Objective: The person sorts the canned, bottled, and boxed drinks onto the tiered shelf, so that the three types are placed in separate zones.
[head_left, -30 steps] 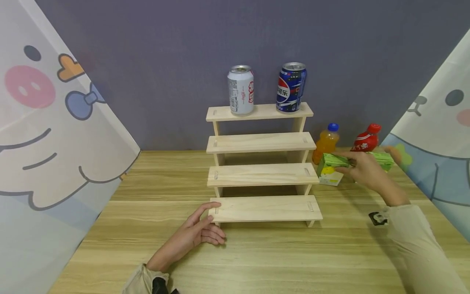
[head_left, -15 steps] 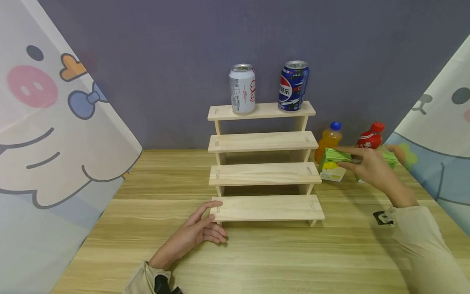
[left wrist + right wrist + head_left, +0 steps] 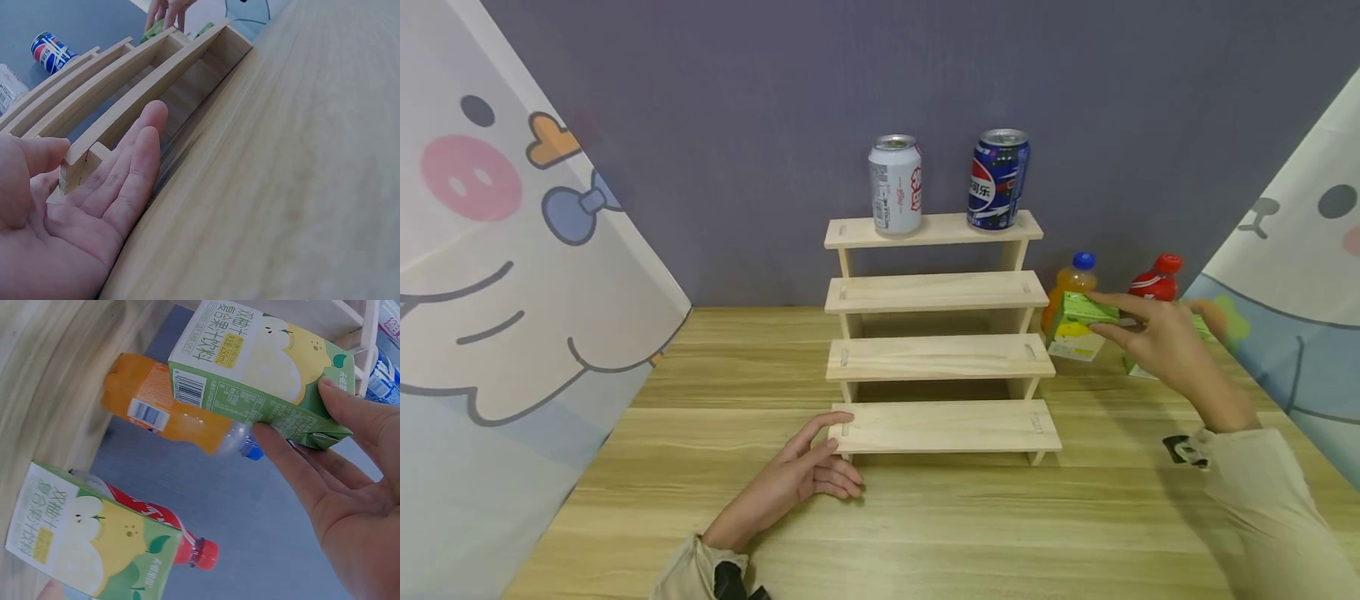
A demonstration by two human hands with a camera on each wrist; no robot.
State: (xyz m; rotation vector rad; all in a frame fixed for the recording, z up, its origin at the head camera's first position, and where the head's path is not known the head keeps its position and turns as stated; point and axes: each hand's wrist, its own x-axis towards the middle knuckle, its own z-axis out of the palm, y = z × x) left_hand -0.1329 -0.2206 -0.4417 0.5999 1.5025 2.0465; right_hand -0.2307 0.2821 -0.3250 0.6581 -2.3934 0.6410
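In the head view a wooden four-tier step rack (image 3: 942,357) stands on the table. My left hand (image 3: 797,479) grips the left end of its lowest step between thumb and index finger; the other fingers (image 3: 140,165) reach along beneath the board. My right hand (image 3: 1161,337) pinches a green-and-white juice carton (image 3: 1081,327) near its top, to the right of the rack. In the right wrist view that juice carton (image 3: 256,369) overlaps an orange drink bottle (image 3: 169,403). A second juice carton (image 3: 94,531) of the same design stands in front of a red-labelled bottle (image 3: 187,544).
A white can (image 3: 895,185) and a blue Pepsi can (image 3: 997,179) stand on the rack's top step. The orange bottle's blue cap (image 3: 1083,261) and the other bottle's red cap (image 3: 1168,264) show behind the cartons. Cartoon-printed panels (image 3: 542,275) flank the table on both sides.
My right hand has raised the juice carton slightly, and it stands apart from the second carton. My left hand keeps its place on the lowest step.
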